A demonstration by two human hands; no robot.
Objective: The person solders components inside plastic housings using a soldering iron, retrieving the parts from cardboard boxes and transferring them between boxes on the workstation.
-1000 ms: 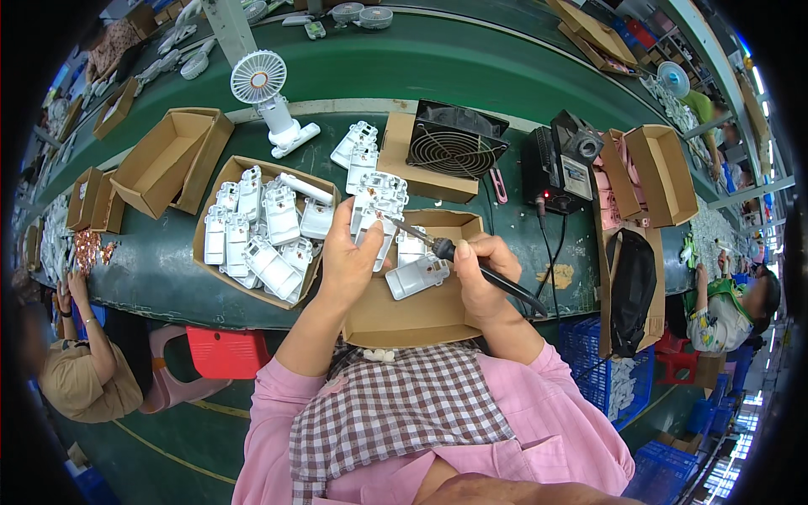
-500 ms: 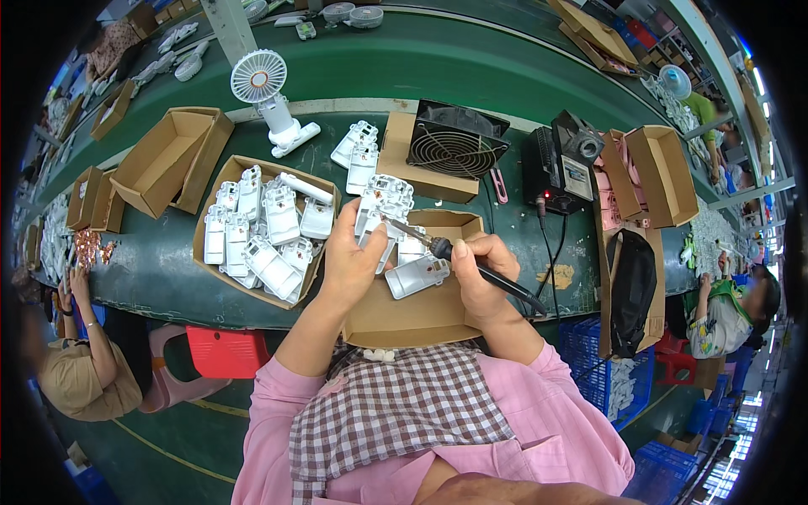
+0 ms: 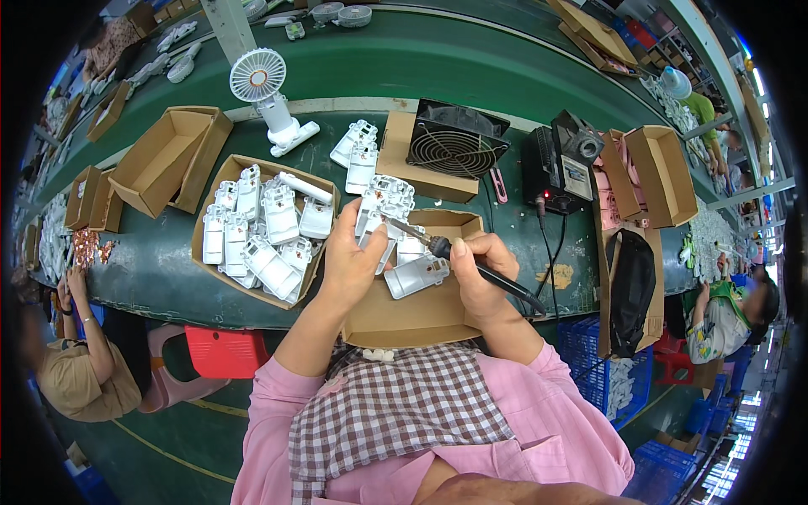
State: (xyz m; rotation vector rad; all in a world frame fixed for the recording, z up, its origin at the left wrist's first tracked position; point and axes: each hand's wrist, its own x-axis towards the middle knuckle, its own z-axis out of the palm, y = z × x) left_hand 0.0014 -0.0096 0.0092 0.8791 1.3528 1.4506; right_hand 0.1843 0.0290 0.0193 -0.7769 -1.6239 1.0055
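- Near the cardboard tray's (image 3: pixel 412 326) far left corner, the left hand (image 3: pixel 347 259) grips a white plastic housing (image 3: pixel 369 221).
- The right hand (image 3: pixel 482 279) is closed around a soldering iron (image 3: pixel 440 247), tip at the housing; contact is unclear.
- Soldering appears in hand; the next move likely calls for a steady housing and precise tip.

A small white plastic housing (image 3: pixel 367 225) is gripped in the left hand (image 3: pixel 347 263), the thumb covering part of it, near the far left corner of a cardboard tray (image 3: pixel 404 326). The soldering iron (image 3: pixel 441 247), with a black handle and slim metal shaft, slants in the right hand (image 3: pixel 483 271), its tip pointing leftward at the housing; whether they touch is too small to tell.
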